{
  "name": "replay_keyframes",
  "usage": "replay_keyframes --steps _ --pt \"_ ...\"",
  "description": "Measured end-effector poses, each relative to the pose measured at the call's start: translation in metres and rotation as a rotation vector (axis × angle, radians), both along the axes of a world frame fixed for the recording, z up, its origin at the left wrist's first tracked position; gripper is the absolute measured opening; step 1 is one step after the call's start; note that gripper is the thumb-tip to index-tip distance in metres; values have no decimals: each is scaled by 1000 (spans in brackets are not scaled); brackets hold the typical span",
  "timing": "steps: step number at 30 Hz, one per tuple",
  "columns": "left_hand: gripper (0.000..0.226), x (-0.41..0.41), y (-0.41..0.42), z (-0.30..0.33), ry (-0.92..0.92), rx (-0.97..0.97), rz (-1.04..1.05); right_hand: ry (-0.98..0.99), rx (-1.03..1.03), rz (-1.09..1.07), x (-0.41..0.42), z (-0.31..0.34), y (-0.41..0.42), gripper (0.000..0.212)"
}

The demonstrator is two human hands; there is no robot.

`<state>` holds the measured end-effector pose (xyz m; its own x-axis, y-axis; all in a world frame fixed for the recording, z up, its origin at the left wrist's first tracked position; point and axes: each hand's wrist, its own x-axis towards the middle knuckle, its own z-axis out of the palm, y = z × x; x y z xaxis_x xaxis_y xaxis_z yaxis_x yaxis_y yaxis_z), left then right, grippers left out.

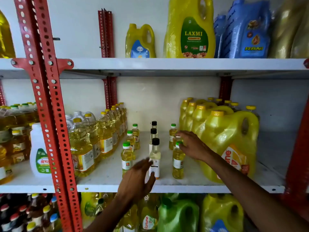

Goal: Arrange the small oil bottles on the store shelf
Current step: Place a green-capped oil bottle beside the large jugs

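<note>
On the middle shelf (167,185), in the gap between the wrapped tall bottles (93,141) and the big yellow jugs (230,144), the small oil bottles are seen standing upright in three loose rows running front to back: green-capped yellow ones on the left (127,158) and right (178,162), and black-capped pale ones (155,156) down the centre. The right hand (192,146) is laid over the green cap of the front right-row bottle, fingers spread and only lightly curled; whether the cap is truly pinched cannot be told. The left hand (138,180) is held open, blurred, just in front of the front black-capped bottle, with the thumb near its label and nothing gripped. The bottles are judged to be light, stiff plastic, narrow-based and tall for their width, so they are likely to be tipped easily if pushed at the cap, and one fall could bring down its row. A smooth, possibly slippery wall is to be expected. Hold is best taken around the body at the label, or low on the shoulder, and sliding is better done from near the base.
</note>
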<state>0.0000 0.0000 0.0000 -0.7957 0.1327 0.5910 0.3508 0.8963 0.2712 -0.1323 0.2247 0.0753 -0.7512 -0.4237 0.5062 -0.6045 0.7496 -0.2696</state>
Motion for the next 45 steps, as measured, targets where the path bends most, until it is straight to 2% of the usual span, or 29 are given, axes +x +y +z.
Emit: replay_keyframes --steps 4,9,19,25,45 --pt "49 -3 1 -40 -259 -17 58 -180 31 6 -1 -3 0 45" --pt "60 -15 -4 -56 -378 -101 90 -177 -19 8 -7 3 0 35" --pt "59 -22 -4 -68 -347 -80 95 -166 -67 -19 -4 4 8 33" --pt "59 -22 -2 -67 -355 -39 109 -212 -64 0 -2 3 7 45" --pt "58 -19 2 -63 -346 -3 116 -179 -87 -47 14 4 13 38"
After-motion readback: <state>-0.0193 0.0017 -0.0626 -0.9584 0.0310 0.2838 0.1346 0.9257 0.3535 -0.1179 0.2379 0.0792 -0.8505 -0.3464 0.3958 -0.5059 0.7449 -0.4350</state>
